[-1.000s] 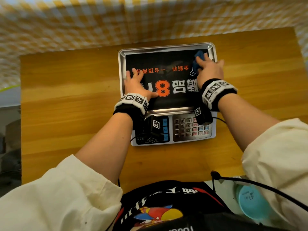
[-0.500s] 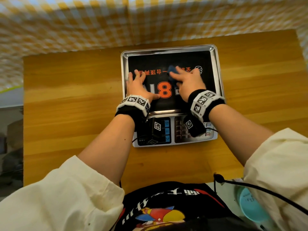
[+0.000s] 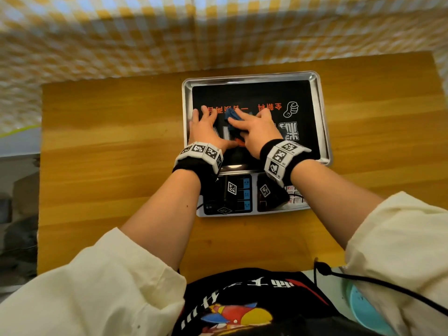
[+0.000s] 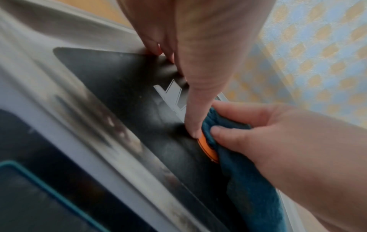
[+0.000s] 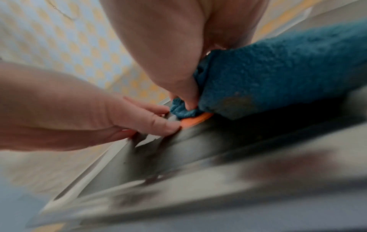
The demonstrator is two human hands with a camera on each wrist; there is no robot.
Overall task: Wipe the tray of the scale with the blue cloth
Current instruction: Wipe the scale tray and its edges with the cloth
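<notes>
The scale's steel tray [image 3: 249, 77], with a black printed sheet on its floor, sits mid-table in the head view. My left hand [image 3: 206, 127] lies flat on the tray's left part, fingers spread. Right beside it, my right hand [image 3: 254, 130] presses the bunched blue cloth [image 3: 231, 117] onto the tray. In the left wrist view the right hand [image 4: 278, 141] curls thumb and finger round the cloth [image 4: 252, 180], close to my left thumb [image 4: 204, 62]. The right wrist view shows the cloth [image 5: 278, 70] under my palm and the left hand [image 5: 79, 109] alongside.
The scale's display and keypad panel [image 3: 242, 195] lie under my wrists at the near side. A wooden table [image 3: 109, 154] surrounds the scale. A yellow checked cloth [image 3: 145, 32] hangs behind. A teal round object [image 3: 363, 309] sits at the lower right.
My right hand has slid the blue cloth from the tray's far right corner leftward to the middle, ending beside the left hand. The left hand has stayed put.
</notes>
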